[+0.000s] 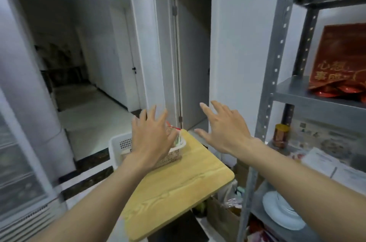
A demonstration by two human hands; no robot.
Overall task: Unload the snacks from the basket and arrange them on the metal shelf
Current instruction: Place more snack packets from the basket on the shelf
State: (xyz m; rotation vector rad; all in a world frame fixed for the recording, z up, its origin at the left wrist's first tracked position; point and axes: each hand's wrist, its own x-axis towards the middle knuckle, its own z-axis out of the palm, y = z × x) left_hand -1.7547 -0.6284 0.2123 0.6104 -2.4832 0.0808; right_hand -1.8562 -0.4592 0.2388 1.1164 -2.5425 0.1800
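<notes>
A white perforated basket stands at the far end of a small wooden table. Snack packets with red and green print poke out of its right side; most of its contents are hidden behind my left hand. My left hand hovers above the basket with fingers spread, holding nothing. My right hand is stretched out to the right of the basket, above the table's far corner, fingers spread and empty. The grey metal shelf stands on the right.
The shelf holds a red printed bag, red packets, a dark jar, papers and white plates. Boxes and bags sit on the floor under the table. An open doorway lies straight ahead, a hallway at the left.
</notes>
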